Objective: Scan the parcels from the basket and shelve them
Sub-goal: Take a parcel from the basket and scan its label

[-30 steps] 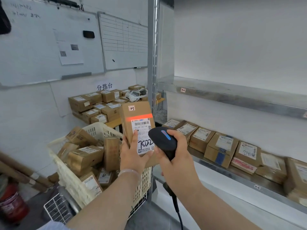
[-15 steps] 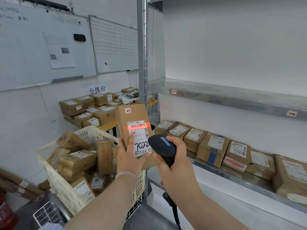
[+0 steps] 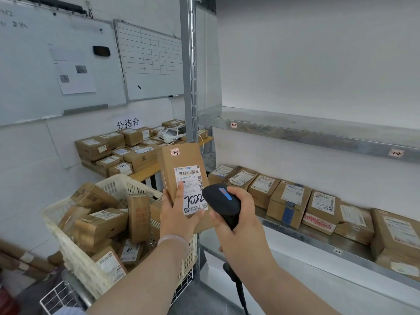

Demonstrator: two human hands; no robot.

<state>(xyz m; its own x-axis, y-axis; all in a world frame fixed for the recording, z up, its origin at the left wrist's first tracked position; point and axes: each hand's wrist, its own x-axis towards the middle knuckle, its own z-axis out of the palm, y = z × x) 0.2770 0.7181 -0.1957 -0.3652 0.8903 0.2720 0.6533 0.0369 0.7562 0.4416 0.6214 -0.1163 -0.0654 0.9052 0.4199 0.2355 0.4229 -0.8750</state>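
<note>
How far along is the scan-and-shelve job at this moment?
Done: a row of parcels already sits on the lower shelf. In hand: the left hand holds a parcel marked 7022 upright while the right hand grips the scanner pointed at its label; no scan line shows on it. Left: shelving this one, plus the heap of parcels in the basket.

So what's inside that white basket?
Brown cardboard parcels with white labels, piled loosely; one tall parcel stands on end. What lies under the pile is hidden, and the left hand and forearm block the basket on its right side.
</note>
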